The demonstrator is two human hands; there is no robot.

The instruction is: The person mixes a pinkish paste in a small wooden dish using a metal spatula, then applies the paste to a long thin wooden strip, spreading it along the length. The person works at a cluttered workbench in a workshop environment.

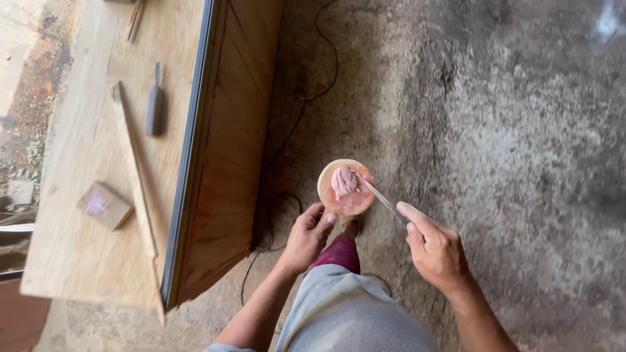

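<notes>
Rough concrete floor is filling the view, with a wooden worktop at 9 o'clock.

Left hand is curling its fingers around the lower edge of a small round bowl of pink paste, gripping it from 7 o'clock; the bowl is sitting just above a knee in dark red cloth. Right hand is lying at 4 o'clock from the bowl, pinching a thin metal blade between thumb and forefinger, and the blade's tip is reaching into the paste. On the worktop, well apart from both hands, a grey-handled tool, a long wooden strip and a small wooden block are lying. A dark cable is trailing across the floor at 12 o'clock.
</notes>
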